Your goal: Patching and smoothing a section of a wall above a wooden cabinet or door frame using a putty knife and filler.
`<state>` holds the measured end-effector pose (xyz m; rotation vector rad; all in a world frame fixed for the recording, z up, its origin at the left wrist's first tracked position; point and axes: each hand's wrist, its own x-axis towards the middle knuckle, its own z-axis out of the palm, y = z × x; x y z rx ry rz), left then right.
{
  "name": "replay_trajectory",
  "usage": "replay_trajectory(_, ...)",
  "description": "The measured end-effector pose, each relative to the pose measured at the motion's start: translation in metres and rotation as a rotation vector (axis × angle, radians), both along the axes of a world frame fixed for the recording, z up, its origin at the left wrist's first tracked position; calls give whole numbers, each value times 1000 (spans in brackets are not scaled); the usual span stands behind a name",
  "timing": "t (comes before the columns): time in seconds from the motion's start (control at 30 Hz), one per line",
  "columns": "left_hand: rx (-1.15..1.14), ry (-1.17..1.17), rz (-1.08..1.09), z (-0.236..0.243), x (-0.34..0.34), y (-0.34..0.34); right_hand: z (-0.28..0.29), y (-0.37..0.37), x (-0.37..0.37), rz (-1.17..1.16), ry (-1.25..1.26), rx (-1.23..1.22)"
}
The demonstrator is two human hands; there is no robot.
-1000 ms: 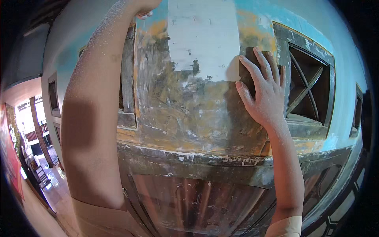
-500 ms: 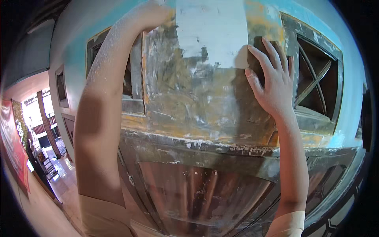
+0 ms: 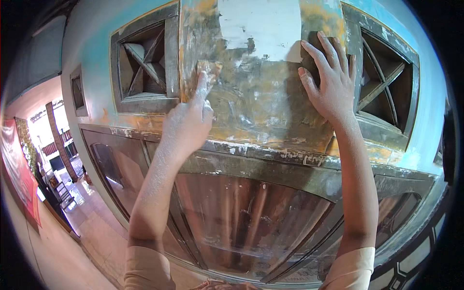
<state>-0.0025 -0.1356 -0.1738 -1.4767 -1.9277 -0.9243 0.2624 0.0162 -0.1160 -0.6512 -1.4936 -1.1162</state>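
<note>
My left hand (image 3: 188,123) is closed around a flat scraper (image 3: 210,68), its index finger stretched along the tool. The scraper's broad end, blotched brown and white, lies against the wall panel (image 3: 251,104); the hand hides the rest. That panel is worn, with grey-brown and orange patches and white smears. A smooth white patch (image 3: 261,29) covers its upper middle. To the right of the patch, my right hand (image 3: 333,84) rests on the panel, fingers spread and nothing in it. Pale dust coats both hands and forearms.
Wooden vent openings with crossed bars stand on either side, a left vent (image 3: 145,60) and a right vent (image 3: 386,84). Below runs a paint-flecked ledge (image 3: 251,151) over glazed wooden panels (image 3: 256,217). At far left, a bright room with a chair (image 3: 63,193) shows.
My left hand has come down from the top edge to the panel's left side, bringing the scraper into sight. The right hand stays against the wall. The view has tilted slightly.
</note>
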Motion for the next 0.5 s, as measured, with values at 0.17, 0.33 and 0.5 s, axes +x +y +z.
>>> replay_trajectory(0.17, 18, -34, -29, 0, 8, -3, -1, 1, -1, -29, 7, -5)
replay_trajectory(0.33, 37, -42, -14, 19, 14, -1, -3, -1, 3, 4, -10, -18)
replay_trajectory(0.5, 63, -52, -10, 43, 13, 3, -7, -4, 2, 16, -25, -48)
